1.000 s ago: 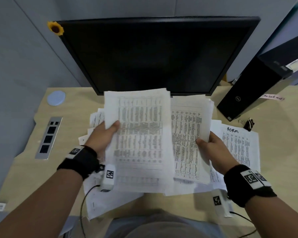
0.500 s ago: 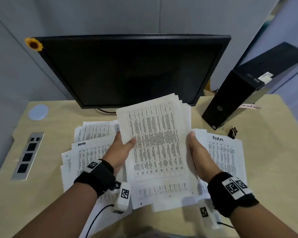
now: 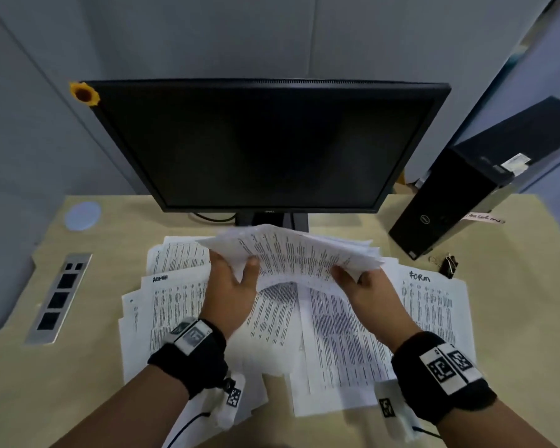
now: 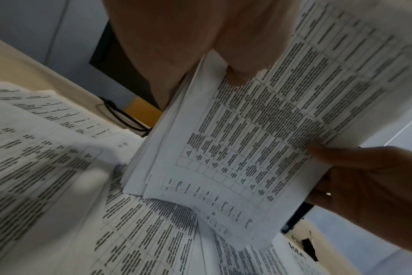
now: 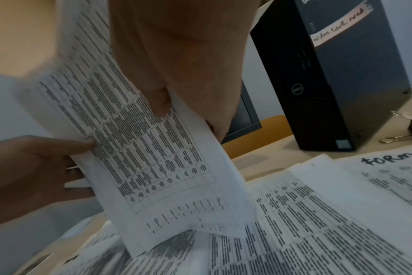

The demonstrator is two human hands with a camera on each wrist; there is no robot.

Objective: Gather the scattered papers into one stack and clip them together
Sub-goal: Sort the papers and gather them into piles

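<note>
I hold a stack of printed sheets (image 3: 291, 253) upright on its lower edge over the papers on the desk, in front of the monitor. My left hand (image 3: 236, 276) grips its left side, thumb on the printed face (image 4: 254, 141). My right hand (image 3: 356, 279) grips the right side (image 5: 153, 148). More printed sheets (image 3: 175, 302) lie spread beneath, one headed "FORM" (image 3: 430, 305) on the right. A black binder clip (image 3: 448, 265) lies on the desk beyond the FORM sheet, apart from both hands.
A black monitor (image 3: 265, 143) stands just behind the papers. A black Dell computer tower (image 3: 456, 202) sits at the right rear. A metal socket plate (image 3: 60, 295) and a round blue disc (image 3: 82, 216) are set into the wooden desk (image 3: 514, 286) on the left.
The two bundles I held apart have come together into one stack, which has tipped from facing me to standing on its lower edge on the spread sheets.
</note>
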